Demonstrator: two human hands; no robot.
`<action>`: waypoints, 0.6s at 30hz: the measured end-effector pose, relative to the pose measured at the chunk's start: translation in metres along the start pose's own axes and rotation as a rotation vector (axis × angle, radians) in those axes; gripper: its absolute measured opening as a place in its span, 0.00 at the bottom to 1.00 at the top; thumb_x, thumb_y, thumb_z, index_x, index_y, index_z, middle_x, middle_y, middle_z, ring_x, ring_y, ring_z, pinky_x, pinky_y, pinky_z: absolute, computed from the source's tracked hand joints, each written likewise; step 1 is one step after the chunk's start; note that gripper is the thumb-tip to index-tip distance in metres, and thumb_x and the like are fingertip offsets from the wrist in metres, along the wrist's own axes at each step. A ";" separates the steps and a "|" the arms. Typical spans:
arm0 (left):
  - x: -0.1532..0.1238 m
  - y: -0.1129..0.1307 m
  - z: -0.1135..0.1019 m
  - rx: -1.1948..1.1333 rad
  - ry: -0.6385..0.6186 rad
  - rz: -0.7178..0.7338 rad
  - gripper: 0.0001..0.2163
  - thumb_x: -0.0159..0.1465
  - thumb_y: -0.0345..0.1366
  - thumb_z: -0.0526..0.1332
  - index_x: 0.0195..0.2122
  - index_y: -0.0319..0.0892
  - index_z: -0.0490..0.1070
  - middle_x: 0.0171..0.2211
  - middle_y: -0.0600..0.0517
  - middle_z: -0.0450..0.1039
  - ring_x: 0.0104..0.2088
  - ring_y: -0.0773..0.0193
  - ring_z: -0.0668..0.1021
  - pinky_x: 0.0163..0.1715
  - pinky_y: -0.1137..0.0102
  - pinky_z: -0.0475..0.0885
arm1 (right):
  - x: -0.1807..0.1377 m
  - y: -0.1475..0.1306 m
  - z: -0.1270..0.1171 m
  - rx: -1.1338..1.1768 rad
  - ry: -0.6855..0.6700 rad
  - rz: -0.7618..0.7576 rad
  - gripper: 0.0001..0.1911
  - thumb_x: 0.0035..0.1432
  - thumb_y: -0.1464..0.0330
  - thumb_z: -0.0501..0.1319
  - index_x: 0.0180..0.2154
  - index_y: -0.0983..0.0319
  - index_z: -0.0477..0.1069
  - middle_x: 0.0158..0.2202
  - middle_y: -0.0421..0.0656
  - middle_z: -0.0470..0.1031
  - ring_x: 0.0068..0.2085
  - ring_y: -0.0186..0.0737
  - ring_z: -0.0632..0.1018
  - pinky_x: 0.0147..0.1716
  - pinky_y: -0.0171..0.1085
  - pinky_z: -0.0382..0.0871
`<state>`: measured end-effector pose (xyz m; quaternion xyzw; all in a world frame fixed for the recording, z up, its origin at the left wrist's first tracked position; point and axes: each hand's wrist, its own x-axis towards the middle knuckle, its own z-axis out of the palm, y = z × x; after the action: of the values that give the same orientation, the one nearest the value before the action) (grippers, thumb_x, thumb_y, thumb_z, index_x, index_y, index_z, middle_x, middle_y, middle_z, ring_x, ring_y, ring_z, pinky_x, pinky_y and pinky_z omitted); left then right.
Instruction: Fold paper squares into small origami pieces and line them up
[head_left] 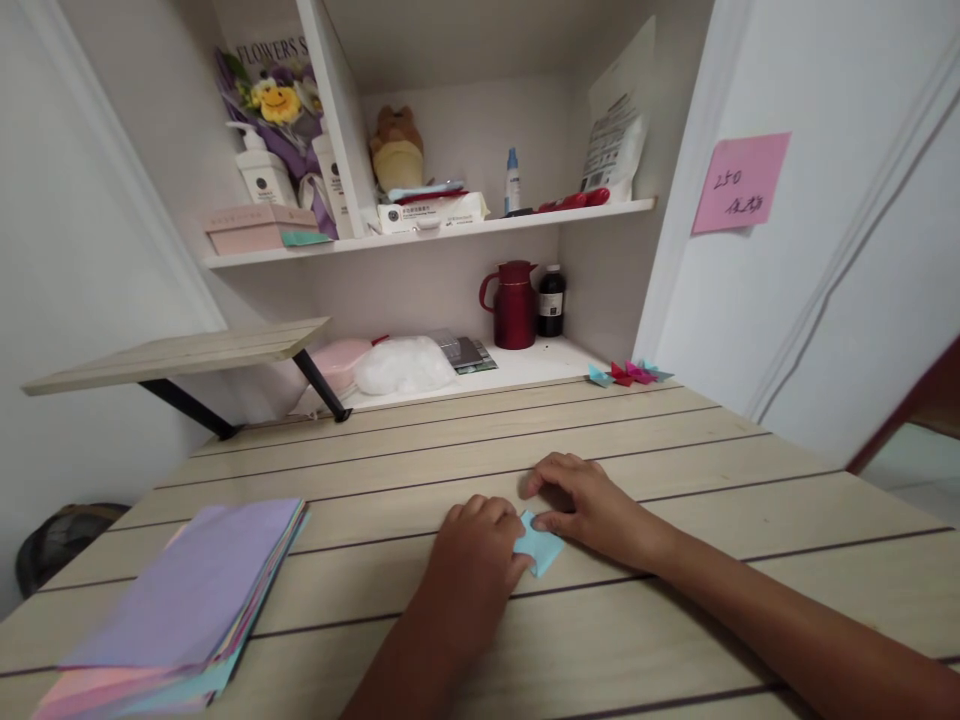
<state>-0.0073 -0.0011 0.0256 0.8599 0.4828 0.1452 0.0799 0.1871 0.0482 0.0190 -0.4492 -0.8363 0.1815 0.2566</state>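
A small light-blue folded paper point(538, 548) lies on the wooden table point(675, 450) near its middle. My left hand point(476, 555) rests curled on the paper's left side, fingers bent down onto it. My right hand point(581, 505) pinches the paper's upper right edge with thumb and fingertips, pressing it against the tabletop. Most of the paper is hidden under both hands.
A stack of coloured paper sheets point(187, 600), purple on top, sits at the front left. Several folded paper pieces point(628, 374) lie at the table's far right edge. Behind are shelves with a red jug point(514, 305), bottles and boxes. A pink note point(741, 183) hangs on the wall.
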 end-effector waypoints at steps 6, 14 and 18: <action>0.000 0.007 -0.001 -0.031 -0.008 -0.059 0.10 0.58 0.31 0.62 0.42 0.43 0.71 0.47 0.49 0.73 0.47 0.54 0.71 0.45 0.60 0.63 | -0.003 -0.004 0.000 0.083 -0.073 -0.084 0.05 0.50 0.74 0.62 0.30 0.59 0.70 0.28 0.37 0.70 0.29 0.35 0.70 0.29 0.33 0.61; 0.001 -0.001 0.006 -0.148 0.092 -0.127 0.08 0.58 0.38 0.65 0.37 0.47 0.71 0.44 0.52 0.72 0.46 0.56 0.70 0.47 0.61 0.60 | -0.004 -0.009 0.008 0.175 -0.128 -0.135 0.09 0.53 0.74 0.60 0.37 0.58 0.72 0.30 0.38 0.70 0.32 0.36 0.72 0.34 0.33 0.65; 0.001 -0.001 0.008 -0.122 0.103 -0.107 0.09 0.57 0.36 0.66 0.38 0.46 0.71 0.43 0.52 0.72 0.46 0.56 0.70 0.47 0.61 0.60 | -0.008 -0.008 0.006 0.142 -0.114 -0.147 0.10 0.54 0.75 0.59 0.38 0.58 0.71 0.35 0.41 0.71 0.37 0.38 0.72 0.40 0.37 0.65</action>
<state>-0.0046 0.0002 0.0182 0.8179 0.5218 0.2137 0.1147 0.1822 0.0368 0.0167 -0.3563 -0.8652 0.2463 0.2525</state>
